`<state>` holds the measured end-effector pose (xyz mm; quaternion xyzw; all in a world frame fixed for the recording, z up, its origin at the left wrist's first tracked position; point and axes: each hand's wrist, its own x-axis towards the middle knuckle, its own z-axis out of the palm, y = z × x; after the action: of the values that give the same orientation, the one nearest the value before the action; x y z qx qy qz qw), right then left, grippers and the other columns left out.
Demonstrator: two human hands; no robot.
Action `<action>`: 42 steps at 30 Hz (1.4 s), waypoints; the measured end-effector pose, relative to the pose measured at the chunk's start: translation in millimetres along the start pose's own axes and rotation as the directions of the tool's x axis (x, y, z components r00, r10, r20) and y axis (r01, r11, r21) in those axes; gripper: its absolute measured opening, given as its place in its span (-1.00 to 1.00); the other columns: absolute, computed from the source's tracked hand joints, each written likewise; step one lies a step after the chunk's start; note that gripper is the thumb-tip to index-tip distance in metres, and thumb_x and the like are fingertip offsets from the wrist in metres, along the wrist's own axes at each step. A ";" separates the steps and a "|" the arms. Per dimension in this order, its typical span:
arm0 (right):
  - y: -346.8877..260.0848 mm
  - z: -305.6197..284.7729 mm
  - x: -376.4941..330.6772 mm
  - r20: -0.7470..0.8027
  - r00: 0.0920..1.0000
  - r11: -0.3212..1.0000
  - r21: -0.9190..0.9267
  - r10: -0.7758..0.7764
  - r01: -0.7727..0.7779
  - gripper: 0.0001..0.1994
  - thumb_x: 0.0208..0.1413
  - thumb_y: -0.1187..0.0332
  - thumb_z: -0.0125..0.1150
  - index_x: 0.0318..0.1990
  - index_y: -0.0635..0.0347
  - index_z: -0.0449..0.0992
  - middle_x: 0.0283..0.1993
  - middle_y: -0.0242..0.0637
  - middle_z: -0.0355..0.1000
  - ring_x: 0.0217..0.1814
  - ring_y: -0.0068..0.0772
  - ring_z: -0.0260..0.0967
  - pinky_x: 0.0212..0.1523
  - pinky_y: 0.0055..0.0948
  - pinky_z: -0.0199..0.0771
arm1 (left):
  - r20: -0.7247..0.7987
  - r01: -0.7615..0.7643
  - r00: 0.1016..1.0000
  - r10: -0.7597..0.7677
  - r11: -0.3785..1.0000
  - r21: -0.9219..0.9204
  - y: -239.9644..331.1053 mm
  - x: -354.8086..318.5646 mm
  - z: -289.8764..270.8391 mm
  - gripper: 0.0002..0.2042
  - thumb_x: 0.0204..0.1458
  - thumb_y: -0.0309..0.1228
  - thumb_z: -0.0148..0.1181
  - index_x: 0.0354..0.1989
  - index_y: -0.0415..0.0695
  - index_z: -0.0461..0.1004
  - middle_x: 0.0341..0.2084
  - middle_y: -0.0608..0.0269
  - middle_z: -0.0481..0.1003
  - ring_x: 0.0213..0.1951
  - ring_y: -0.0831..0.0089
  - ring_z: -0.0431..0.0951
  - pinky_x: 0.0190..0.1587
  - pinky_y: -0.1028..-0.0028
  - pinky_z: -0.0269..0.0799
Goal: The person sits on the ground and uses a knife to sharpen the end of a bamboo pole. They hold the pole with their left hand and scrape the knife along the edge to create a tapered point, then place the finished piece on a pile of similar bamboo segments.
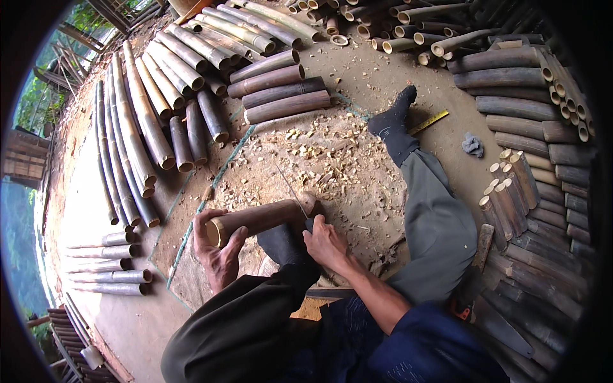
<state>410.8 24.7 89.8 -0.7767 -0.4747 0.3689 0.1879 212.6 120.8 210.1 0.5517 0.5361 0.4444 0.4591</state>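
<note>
My left hand (220, 258) is wrapped round the near left end of a thick brown bamboo section (258, 219), with the thumb below its cut rim. The bamboo lies slantwise above my bent left leg, its other end toward my right hand. My right hand (327, 244) is closed round the dark handle of a knife (293, 192). Its thin blade points up and to the left, across the far end of the bamboo. A rounded piece of wood (309, 201) shows just behind the blade; its lower part is hidden.
Pale chips (332, 153) litter the sacking mat (249, 172) before me. Bamboo lengths (150, 127) lie in rows to the left, with stacked sections (511, 80) on the right. A yellow measuring strip (431, 121) lies beside my right foot; a saw (501, 325) rests at lower right.
</note>
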 end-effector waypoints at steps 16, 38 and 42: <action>-24.7 -26.3 -11.7 0.116 0.992 0.999 0.012 0.045 -0.047 -0.63 0.33 0.22 0.20 -0.08 0.42 0.29 -0.27 0.41 0.57 -0.16 0.43 0.62 -0.14 0.21 0.65 | 0.176 -0.107 0.978 0.109 0.994 -0.020 -14.9 1.2 -22.5 -0.51 -0.22 -0.39 0.62 -0.10 -0.15 0.51 -0.10 0.20 0.46 0.02 0.31 0.49 0.18 0.30 0.38; -4.3 -32.1 -6.6 0.106 0.994 0.999 -0.033 0.040 -0.037 -0.62 0.35 0.14 0.19 -0.08 0.36 0.31 -0.25 0.34 0.57 -0.12 0.45 0.57 -0.11 0.23 0.58 | 0.065 0.048 0.997 -0.042 0.994 -0.097 8.0 -7.3 -8.0 -0.36 -0.18 -0.46 0.62 0.12 -0.18 0.43 -0.01 0.06 0.54 0.13 0.22 0.55 0.26 0.21 0.46; -36.3 -48.5 -29.9 0.120 0.986 0.993 0.005 -0.114 0.115 -0.60 0.35 0.14 0.20 -0.06 0.35 0.28 -0.27 0.31 0.57 -0.15 0.44 0.57 -0.18 0.20 0.59 | -0.028 0.036 0.999 -0.043 0.976 -0.217 -10.2 -10.1 -12.0 -0.45 -0.22 -0.58 0.47 0.05 -0.19 0.47 -0.02 0.06 0.54 0.11 0.20 0.56 0.24 0.19 0.46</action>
<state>417.2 18.8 156.8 -0.7246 -0.5295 0.4031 0.1790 198.7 111.1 202.3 0.4806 0.5027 0.4997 0.5163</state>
